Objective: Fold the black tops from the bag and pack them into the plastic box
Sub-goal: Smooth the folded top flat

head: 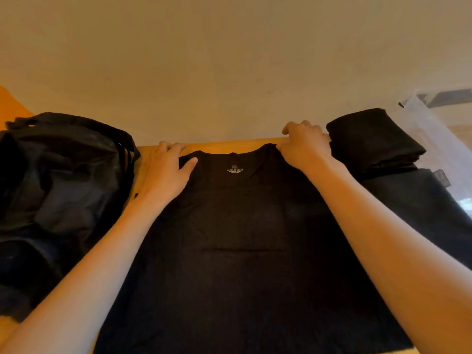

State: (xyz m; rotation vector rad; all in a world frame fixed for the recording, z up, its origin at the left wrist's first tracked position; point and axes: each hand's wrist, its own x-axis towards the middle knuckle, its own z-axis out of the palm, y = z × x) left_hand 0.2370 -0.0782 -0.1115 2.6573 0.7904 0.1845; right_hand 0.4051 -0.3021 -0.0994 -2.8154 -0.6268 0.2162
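Head view shows a black top (pixel 245 226) spread flat on the wooden table (pixel 229 145), neckline towards the far edge with its XL label facing up. The right hand (pixel 304 146) pinches the right shoulder with curled fingers. The left hand (pixel 163 175) lies on the left shoulder, thumb stretched over the cloth; whether it grips is unclear. A black bag (pixel 63 175) slumps at the left. Folded black tops (pixel 370 141) sit at the right, with the clear plastic box (pixel 434 123) behind.
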